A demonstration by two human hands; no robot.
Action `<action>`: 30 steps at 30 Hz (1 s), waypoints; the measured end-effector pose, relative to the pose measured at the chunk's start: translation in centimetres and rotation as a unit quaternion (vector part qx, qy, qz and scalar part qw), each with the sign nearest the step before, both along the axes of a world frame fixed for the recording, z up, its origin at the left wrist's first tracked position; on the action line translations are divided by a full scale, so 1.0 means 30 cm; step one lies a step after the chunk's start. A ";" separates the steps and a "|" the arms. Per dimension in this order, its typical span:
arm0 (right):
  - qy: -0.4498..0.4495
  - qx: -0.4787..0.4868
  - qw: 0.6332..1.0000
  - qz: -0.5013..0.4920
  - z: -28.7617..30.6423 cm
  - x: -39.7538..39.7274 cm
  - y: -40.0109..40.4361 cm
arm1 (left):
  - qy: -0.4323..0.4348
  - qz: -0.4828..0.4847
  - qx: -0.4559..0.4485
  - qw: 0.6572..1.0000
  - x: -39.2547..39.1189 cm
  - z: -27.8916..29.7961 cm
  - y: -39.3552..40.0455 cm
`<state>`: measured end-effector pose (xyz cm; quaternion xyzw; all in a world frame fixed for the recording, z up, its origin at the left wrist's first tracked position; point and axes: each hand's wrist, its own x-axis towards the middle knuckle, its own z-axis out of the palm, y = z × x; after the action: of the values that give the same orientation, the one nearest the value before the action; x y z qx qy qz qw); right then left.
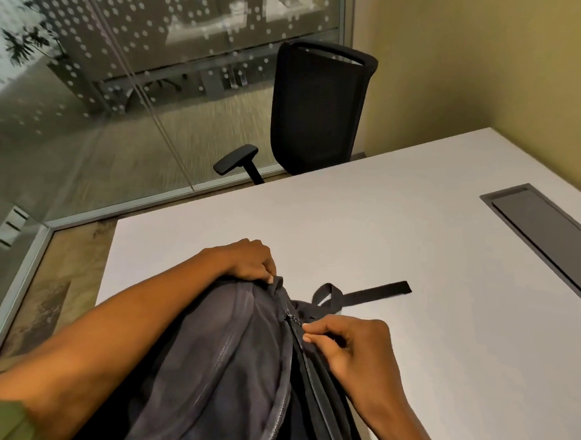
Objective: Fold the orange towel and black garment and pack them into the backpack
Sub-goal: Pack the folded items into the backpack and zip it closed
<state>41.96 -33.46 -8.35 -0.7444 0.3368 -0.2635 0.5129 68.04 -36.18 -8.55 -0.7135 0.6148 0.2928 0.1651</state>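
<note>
A dark grey fabric backpack [225, 369] lies on the white table [416, 261]; the left hand [249, 260] grips its top while right-hand fingers [320, 328] pinch the zipper pull. Towel and garment unseen; fabric inside could snag the zipper's teeth.

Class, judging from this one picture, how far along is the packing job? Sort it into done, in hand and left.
Done, apparently: no towel or garment lies on the table, so both are probably inside the backpack, though its contents are hidden. In hand: the left hand grips the backpack's top while the right hand pinches at the zipper. Left: finishing the zip, if it is not yet fully closed.
</note>
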 end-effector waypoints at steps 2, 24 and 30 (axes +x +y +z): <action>-0.015 -0.014 1.000 0.005 0.030 -0.045 0.026 | -0.008 0.004 -0.008 1.000 0.019 0.004 0.002; -0.059 0.012 0.998 -0.018 0.252 -0.327 0.235 | -0.149 0.049 -0.103 0.982 -0.074 0.083 0.112; -0.055 0.000 0.999 -0.001 0.290 -0.306 0.213 | 0.008 0.115 -0.175 0.978 -0.238 0.197 0.271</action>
<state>32.77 -27.08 0.35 -0.7282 0.3094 -0.3044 0.5304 60.91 -28.06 -2.64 -0.7947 0.5718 0.2036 -0.0021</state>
